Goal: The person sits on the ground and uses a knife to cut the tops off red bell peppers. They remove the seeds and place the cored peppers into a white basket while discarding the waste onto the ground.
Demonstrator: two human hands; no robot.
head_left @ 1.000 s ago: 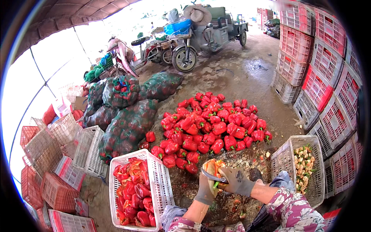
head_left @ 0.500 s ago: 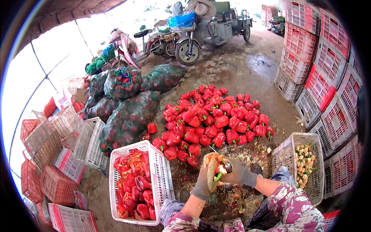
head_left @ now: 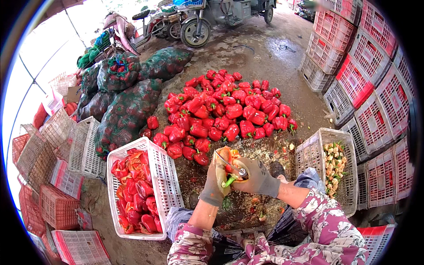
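Note:
Both my hands wear grey work gloves and meet in front of me. My left hand (head_left: 215, 179) is closed around a cut-open red bell pepper (head_left: 229, 160), whose pale orange inside faces up and green stem points down. My right hand (head_left: 260, 176) grips a small knife (head_left: 242, 172), its thin blade lying across the pepper. Beyond my hands is a large pile of whole red bell peppers (head_left: 225, 110) on the floor. By my left arm a white crate (head_left: 170, 187) holds red pepper pieces. Near my right knee another crate (head_left: 310, 154) contains cut pepper cores (head_left: 334, 168).
Stuffed green mesh sacks (head_left: 128, 112) lie at the far left, with jumbled crates (head_left: 59, 205) nearer. Tall stacks of red and white crates (head_left: 371, 101) line the right. A parked three-wheeled vehicle (head_left: 232, 13) stands at the back. Seeds and scraps litter the floor (head_left: 247, 212).
The whole view has shifted, so the scene sits further left and higher. My hands stay together on the pepper, and the knife blade now shows more plainly across it.

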